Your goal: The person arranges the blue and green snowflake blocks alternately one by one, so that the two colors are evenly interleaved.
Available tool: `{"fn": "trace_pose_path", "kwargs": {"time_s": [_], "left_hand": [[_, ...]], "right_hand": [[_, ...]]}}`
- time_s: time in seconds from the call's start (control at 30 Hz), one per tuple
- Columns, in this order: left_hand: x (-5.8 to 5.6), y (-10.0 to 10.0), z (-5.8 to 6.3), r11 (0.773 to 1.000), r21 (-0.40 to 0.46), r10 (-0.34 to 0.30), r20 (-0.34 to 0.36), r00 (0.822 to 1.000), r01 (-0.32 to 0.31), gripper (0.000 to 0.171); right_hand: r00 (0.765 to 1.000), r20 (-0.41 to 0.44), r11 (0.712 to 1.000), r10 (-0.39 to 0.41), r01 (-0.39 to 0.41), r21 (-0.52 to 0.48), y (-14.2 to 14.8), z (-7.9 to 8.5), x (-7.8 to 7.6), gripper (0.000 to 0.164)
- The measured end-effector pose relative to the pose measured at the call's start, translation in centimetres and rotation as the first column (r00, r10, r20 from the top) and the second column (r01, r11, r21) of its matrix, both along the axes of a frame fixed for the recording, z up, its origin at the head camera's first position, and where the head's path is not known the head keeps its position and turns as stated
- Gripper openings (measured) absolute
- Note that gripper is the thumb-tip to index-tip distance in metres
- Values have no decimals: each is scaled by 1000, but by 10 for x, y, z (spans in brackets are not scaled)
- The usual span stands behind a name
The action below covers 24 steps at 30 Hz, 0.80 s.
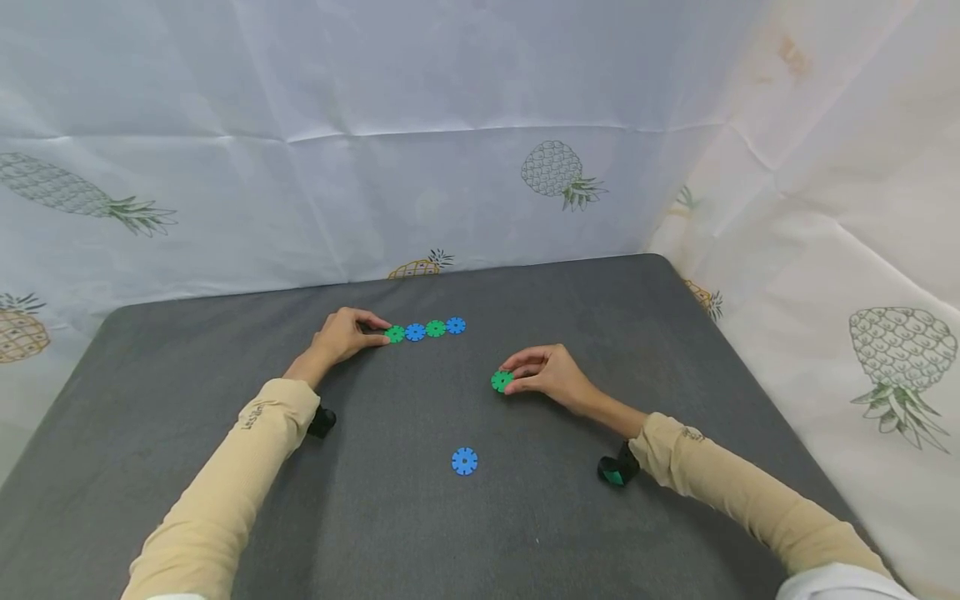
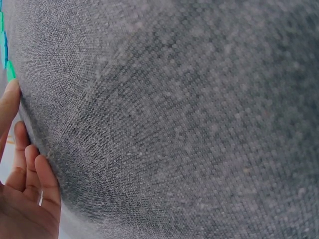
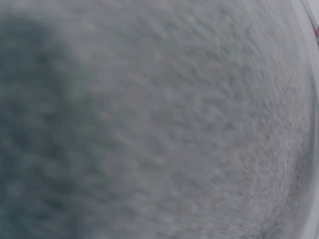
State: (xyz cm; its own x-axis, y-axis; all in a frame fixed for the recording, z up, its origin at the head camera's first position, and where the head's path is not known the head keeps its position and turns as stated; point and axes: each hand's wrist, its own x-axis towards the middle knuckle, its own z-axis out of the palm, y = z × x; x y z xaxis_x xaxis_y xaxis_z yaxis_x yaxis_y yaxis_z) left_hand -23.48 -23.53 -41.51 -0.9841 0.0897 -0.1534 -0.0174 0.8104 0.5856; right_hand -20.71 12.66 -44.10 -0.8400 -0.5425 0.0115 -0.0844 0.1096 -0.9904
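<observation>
My left hand (image 1: pixel 341 336) pinches the green notched disc (image 1: pixel 395 334) at the left end of a short row near the back of the table. Beside that disc come a blue disc (image 1: pixel 416 332), another green disc (image 1: pixel 436 328) and a second blue disc (image 1: pixel 456 325). In the left wrist view, a fingertip touches the green piece (image 2: pixel 11 71). My right hand (image 1: pixel 558 379) holds a separate green notched disc (image 1: pixel 502 382) by its edge, right of and nearer than the row. The right wrist view shows only blurred cloth, with that hand out of sight.
A single blue disc (image 1: pixel 464 461) lies on the dark grey table cover (image 1: pixel 405 533), nearer the front. Behind the table hangs a white curtain (image 1: pixel 420 200) with pineapple prints, which also runs along the right side. Black bands sit at both wrists.
</observation>
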Motion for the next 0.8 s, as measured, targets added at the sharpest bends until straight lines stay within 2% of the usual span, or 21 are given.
{"fn": "trace_pose_path", "kwargs": {"time_s": [0.33, 0.57, 0.8], "left_hand": [[0, 1, 2, 1000, 3, 1, -9, 1000, -1, 30], [0, 2, 2, 1000, 0, 7, 4, 1000, -7, 30], [-1, 1, 1, 1000, -7, 6, 5, 1000, -6, 30]], "right_hand": [[998, 29, 998, -56, 57, -19, -1, 3, -14, 37], [998, 23, 998, -60, 61, -30, 0, 0, -21, 37], [996, 1, 996, -91, 91, 1, 2, -1, -35, 36]]}}
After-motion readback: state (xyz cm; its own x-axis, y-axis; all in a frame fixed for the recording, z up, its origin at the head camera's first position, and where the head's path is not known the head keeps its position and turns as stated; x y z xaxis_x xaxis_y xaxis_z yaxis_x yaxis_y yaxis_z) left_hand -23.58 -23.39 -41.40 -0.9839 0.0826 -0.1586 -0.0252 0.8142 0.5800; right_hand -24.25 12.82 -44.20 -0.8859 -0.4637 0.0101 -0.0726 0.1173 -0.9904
